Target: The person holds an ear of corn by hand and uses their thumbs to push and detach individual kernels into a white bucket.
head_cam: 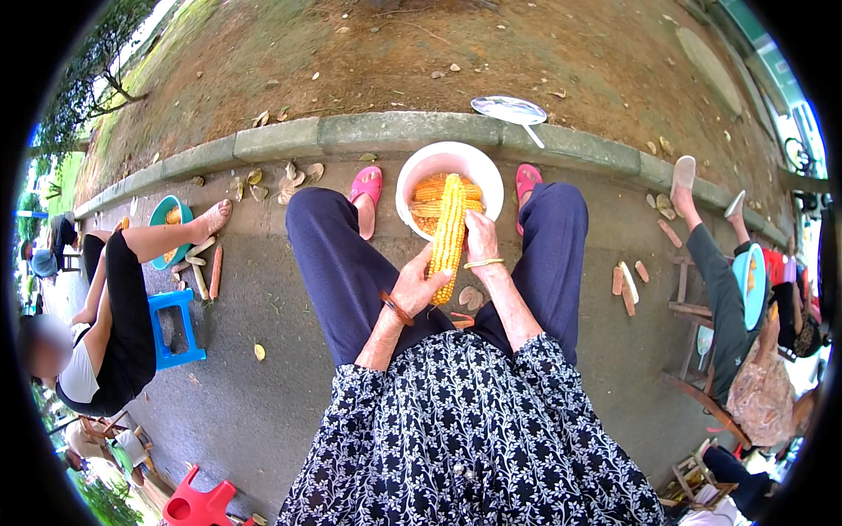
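Note:
An ear of dried yellow corn (450, 230) is held tilted above a white plastic basin. My left hand (416, 279) grips its lower end, thumb across the kernels. My right hand (482, 235) touches the right side of the ear near its middle, fingers curled; part of them is hidden behind the ear. The white basin (408, 167) stands on the pavement between my feet, against the stone curb. More corn ears (431, 191) and loose kernels lie in it, partly covered by the held ear.
At the left, a seated person is beside a teal basin (158, 214) and a blue stool (158, 329). Bare cobs (216, 271) lie nearby. More cobs (628, 289) and other seated people are at the right. A hand fan (508, 109) rests by the curb (395, 131). A red stool (197, 503) is lower left.

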A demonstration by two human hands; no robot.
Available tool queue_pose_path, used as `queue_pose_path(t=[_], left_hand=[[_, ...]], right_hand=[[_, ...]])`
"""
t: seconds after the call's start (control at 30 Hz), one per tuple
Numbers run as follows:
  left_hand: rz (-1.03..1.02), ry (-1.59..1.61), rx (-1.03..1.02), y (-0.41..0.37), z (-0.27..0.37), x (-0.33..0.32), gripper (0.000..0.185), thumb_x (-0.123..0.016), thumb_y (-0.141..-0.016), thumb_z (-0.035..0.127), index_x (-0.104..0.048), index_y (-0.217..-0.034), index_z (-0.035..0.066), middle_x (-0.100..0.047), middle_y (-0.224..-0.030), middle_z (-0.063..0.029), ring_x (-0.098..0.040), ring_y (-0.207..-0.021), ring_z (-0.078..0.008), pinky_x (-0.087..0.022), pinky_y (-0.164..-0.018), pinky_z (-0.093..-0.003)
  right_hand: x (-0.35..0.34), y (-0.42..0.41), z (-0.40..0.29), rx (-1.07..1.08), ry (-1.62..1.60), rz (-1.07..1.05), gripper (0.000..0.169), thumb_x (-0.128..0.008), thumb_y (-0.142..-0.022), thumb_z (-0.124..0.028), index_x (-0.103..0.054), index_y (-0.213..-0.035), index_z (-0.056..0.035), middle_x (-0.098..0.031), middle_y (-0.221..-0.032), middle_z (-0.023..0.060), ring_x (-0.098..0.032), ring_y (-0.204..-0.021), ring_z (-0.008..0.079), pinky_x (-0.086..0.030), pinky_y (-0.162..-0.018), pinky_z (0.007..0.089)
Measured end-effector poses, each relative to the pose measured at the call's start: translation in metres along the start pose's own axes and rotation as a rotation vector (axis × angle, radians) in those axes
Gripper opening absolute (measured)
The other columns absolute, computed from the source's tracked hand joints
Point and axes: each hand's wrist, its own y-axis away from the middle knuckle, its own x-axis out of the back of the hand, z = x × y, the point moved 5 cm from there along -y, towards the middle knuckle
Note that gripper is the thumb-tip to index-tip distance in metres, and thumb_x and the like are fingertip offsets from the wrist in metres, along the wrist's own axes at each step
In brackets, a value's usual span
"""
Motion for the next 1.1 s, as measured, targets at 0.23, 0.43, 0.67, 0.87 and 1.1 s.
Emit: queue_pose_path(t=[0.23,0.43,0.67,0.87,1.1], left_hand=[[0.024,-0.194,-0.118,0.002,-0.001,0.004,0.055,-0.055,-0.074,0.014,-0.035,-0.124,0.005,-0.053,-0.106,-0.0159,-0.052,-0.098,-0.0214,-0.039,-0.085,-0.0314],[-0.037,0.194,0.04,0.002,0.0,-0.001,0.051,-0.056,-0.077,0.01,-0.036,-0.122,-0.001,-0.05,-0.108,-0.0061,-0.048,-0.095,-0.0096,-0.038,-0.084,-0.0225],[-0.188,0.838,0.147,0.0,0.004,-0.002,0.05,-0.055,-0.079,0.014,-0.036,-0.122,0.0,-0.05,-0.106,-0.0042,-0.052,-0.09,-0.0117,-0.042,-0.078,-0.0252],[-0.222,0.806,0.11,0.001,0.022,-0.004,0.051,-0.057,-0.078,0.021,-0.037,-0.121,0.0,-0.05,-0.107,-0.0044,-0.052,-0.087,-0.0106,-0.043,-0.074,-0.0238],[-0.189,0.718,0.095,-0.001,0.016,-0.002,0.05,-0.056,-0.078,0.015,-0.037,-0.121,0.0,-0.05,-0.108,-0.0035,-0.05,-0.092,-0.0094,-0.04,-0.079,-0.0219]], right_hand=[[0.001,-0.002,0.005,-0.043,-0.163,0.056,0.022,-0.039,-0.085,-0.016,-0.054,-0.081,-0.001,-0.054,-0.071,0.0039,-0.051,-0.062,0.0108,-0.042,-0.055,0.024],[0.001,-0.004,0.0,-0.202,-0.177,0.017,0.021,-0.041,-0.086,-0.016,-0.056,-0.085,-0.002,-0.055,-0.067,0.0024,-0.049,-0.049,0.008,-0.037,-0.039,0.0201],[-0.007,-0.001,-0.013,-0.241,-0.164,-0.09,0.016,-0.048,-0.085,-0.016,-0.054,-0.087,-0.0015,-0.052,-0.062,0.0001,-0.046,-0.045,0.006,-0.033,-0.034,0.0183],[-0.01,0.004,-0.021,-0.23,-0.171,-0.106,0.019,-0.047,-0.086,-0.02,-0.052,-0.081,-0.0027,-0.05,-0.062,0.001,-0.045,-0.045,0.0064,-0.033,-0.034,0.018],[-0.011,0.004,-0.019,-0.205,-0.157,-0.191,0.024,-0.047,-0.086,-0.025,-0.054,-0.092,-0.0028,-0.054,-0.071,0.0012,-0.049,-0.052,0.0068,-0.037,-0.04,0.0183]])
